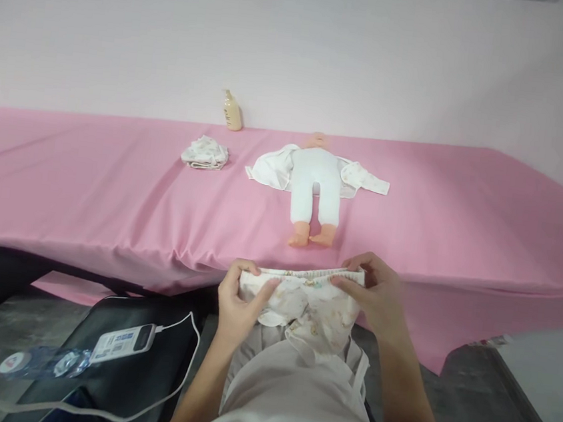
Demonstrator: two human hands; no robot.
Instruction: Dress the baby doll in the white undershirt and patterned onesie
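Observation:
My left hand (238, 298) and my right hand (372, 292) each pinch one end of the waistband of small printed baby trousers (302, 304), held stretched between them just in front of the table's near edge. A baby doll (314, 186) in white leggings lies on its back on the pink tablecloth (114, 180), feet towards me, with an open white top (270, 168) spread under it. The doll is a short way beyond my hands.
A crumpled white cloth (206, 153) lies left of the doll. A cream pump bottle (232, 111) stands at the back against the pale wall. On a black seat at lower left rest a plastic water bottle (41, 362) and a device (123, 342) with a white cable.

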